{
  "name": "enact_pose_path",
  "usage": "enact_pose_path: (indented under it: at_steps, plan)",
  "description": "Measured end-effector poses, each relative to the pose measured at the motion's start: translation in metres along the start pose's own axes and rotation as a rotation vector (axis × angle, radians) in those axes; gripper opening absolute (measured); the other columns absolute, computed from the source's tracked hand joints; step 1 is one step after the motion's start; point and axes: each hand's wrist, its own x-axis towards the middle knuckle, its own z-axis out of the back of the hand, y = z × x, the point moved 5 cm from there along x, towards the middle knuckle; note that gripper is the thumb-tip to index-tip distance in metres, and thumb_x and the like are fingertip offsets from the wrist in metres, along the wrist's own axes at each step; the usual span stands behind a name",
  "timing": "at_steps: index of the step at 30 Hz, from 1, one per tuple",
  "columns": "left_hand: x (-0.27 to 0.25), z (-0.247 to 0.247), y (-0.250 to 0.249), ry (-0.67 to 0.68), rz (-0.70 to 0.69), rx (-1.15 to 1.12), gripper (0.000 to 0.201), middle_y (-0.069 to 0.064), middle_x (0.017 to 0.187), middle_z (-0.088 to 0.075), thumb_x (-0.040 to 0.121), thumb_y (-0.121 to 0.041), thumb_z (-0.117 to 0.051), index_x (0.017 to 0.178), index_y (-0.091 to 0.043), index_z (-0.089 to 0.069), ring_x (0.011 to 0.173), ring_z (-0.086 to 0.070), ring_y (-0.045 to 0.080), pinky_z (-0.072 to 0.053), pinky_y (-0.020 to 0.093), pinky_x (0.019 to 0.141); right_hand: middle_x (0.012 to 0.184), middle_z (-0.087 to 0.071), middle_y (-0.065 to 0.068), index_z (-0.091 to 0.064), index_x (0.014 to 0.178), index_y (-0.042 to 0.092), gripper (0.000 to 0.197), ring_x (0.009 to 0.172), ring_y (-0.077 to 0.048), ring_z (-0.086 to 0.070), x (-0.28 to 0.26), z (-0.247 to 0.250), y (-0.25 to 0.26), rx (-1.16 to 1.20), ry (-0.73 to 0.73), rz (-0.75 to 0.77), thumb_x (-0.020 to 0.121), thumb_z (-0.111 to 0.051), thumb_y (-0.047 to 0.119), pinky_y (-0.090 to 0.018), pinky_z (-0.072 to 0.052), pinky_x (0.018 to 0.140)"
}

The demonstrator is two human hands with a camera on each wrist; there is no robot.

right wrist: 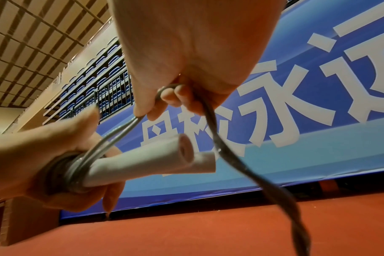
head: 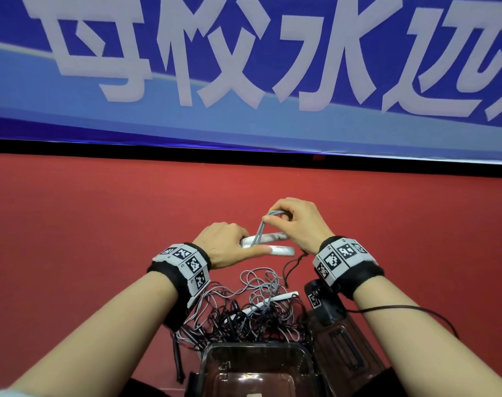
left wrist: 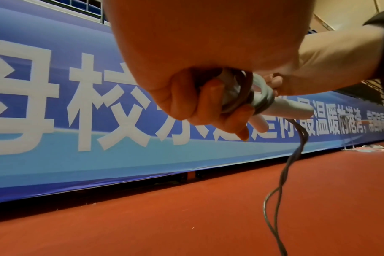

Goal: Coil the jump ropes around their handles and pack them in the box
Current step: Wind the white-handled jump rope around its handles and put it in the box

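Handles (head: 268, 244), white and paired, sit mid-frame in our left hand (head: 225, 247), fingers curled round them; our right hand (head: 297, 224) pinches the grey rope (head: 257, 232) above. Slack could slip the coils off, or snag the tangle (head: 244, 308) behind the box (head: 255, 368) at the frame's bottom.

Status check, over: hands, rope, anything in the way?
Left hand grips both white handles. Right hand pinches grey rope, mid-wrap. Box empty; tangled ropes ahead.

The left hand (head: 225, 247) covered the near ends of the two white handles (head: 275, 244). Below both wrists the clear box (head: 255, 368) ran off the bottom edge — the rope tangle (head: 244, 308) beside it could not be counted.
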Motion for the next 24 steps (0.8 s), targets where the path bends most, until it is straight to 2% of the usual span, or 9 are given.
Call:
enact_pose_path:
  at_steps: [6, 9, 11, 13, 16, 18, 20, 22, 24]
  plan:
    - [-0.006, 0.010, -0.012, -0.066, -0.090, 0.061, 0.054, -0.004, 0.055, -0.048, 0.092, -0.068, -0.039, 0.064, -0.022, -0.045, 0.051, -0.044, 0.018, -0.027, 0.031, 0.049, 0.068, -0.065, -0.006, -0.074, 0.076, 0.024, 0.016, 0.058, -0.007, -0.049, -0.005, 0.005, -0.019, 0.071, 0.067, -0.170, 0.082, -0.074, 0.039, -0.024, -0.039, 0.059]
    - [-0.009, 0.014, -0.018, -0.085, -0.119, 0.063, 0.044, -0.004, 0.058, -0.049, 0.099, -0.057, -0.035, 0.068, -0.027, -0.044, 0.054, -0.044, 0.019, -0.027, 0.032, 0.052, 0.063, -0.060, 0.008, -0.072, 0.074, 0.024, 0.024, 0.058, -0.003, -0.049, -0.008, 0.008, -0.033, 0.081, 0.079, -0.243, 0.081, -0.072, 0.047, -0.020, -0.038, 0.058]
    - [-0.010, 0.014, -0.024, -0.093, -0.145, 0.041, 0.034, -0.003, 0.064, -0.055, 0.101, -0.051, -0.034, 0.085, -0.028, -0.054, 0.057, -0.047, 0.022, -0.031, 0.032, 0.056, 0.058, -0.053, 0.013, -0.071, 0.072, 0.023, 0.029, 0.055, -0.002, -0.046, -0.007, 0.006, -0.039, 0.075, 0.085, -0.274, 0.083, -0.069, 0.050, -0.019, -0.037, 0.057]
    - [-0.011, 0.016, -0.029, -0.114, -0.146, -0.010, 0.031, -0.005, 0.070, -0.061, 0.102, -0.046, -0.034, 0.119, -0.028, -0.054, 0.062, -0.052, 0.022, -0.038, 0.032, 0.061, 0.055, -0.047, 0.011, -0.068, 0.069, 0.021, 0.036, 0.053, -0.006, -0.042, -0.006, 0.000, -0.041, 0.125, 0.130, -0.302, 0.088, -0.062, 0.051, -0.025, -0.035, 0.058]
    - [-0.010, 0.018, -0.030, -0.132, -0.143, -0.176, 0.039, -0.006, 0.067, -0.063, 0.102, -0.041, -0.034, 0.139, -0.033, -0.039, 0.065, -0.060, 0.018, -0.048, 0.034, 0.068, 0.058, -0.057, 0.000, -0.067, 0.070, 0.015, 0.056, 0.049, -0.013, -0.049, -0.009, -0.007, -0.042, 0.569, 0.142, -0.522, 0.097, -0.039, 0.056, -0.026, -0.038, 0.053]
    - [-0.008, 0.022, -0.025, -0.156, -0.127, -0.436, 0.039, -0.004, 0.060, -0.061, 0.099, -0.037, -0.035, 0.137, -0.034, -0.042, 0.058, -0.058, 0.014, -0.048, 0.032, 0.065, 0.062, -0.056, -0.007, -0.062, 0.079, 0.011, 0.067, 0.050, -0.017, -0.049, -0.013, -0.013, -0.041, 0.914, 0.112, -0.684, 0.096, -0.026, 0.064, -0.024, -0.040, 0.049]
    - [-0.006, 0.027, -0.019, -0.225, -0.083, -0.757, 0.031, -0.004, 0.055, -0.054, 0.102, -0.024, -0.037, 0.128, -0.026, -0.053, 0.049, -0.051, 0.011, -0.042, 0.025, 0.053, 0.064, -0.051, -0.007, -0.060, 0.089, 0.008, 0.072, 0.050, -0.016, -0.041, -0.016, -0.021, -0.039, 1.013, 0.158, -0.726, 0.096, -0.019, 0.066, -0.024, -0.038, 0.047]
    - [-0.004, 0.032, -0.013, -0.308, -0.016, -0.916, 0.027, -0.001, 0.055, -0.050, 0.103, -0.012, -0.036, 0.111, -0.016, -0.061, 0.042, -0.044, 0.006, -0.033, 0.018, 0.044, 0.060, -0.046, -0.002, -0.064, 0.091, 0.005, 0.067, 0.046, -0.012, -0.035, -0.017, -0.029, -0.032, 0.850, 0.263, -0.670, 0.101, -0.021, 0.055, -0.023, -0.034, 0.043]
    - [-0.001, 0.034, -0.003, -0.385, 0.063, -0.920, 0.030, 0.001, 0.055, -0.050, 0.102, -0.014, -0.035, 0.086, -0.014, -0.061, 0.040, -0.037, 0.008, -0.029, 0.022, 0.046, 0.057, -0.041, 0.002, -0.068, 0.089, 0.008, 0.053, 0.041, -0.009, -0.031, -0.014, -0.031, -0.017, 0.525, 0.346, -0.537, 0.105, -0.028, 0.039, -0.022, -0.030, 0.042]
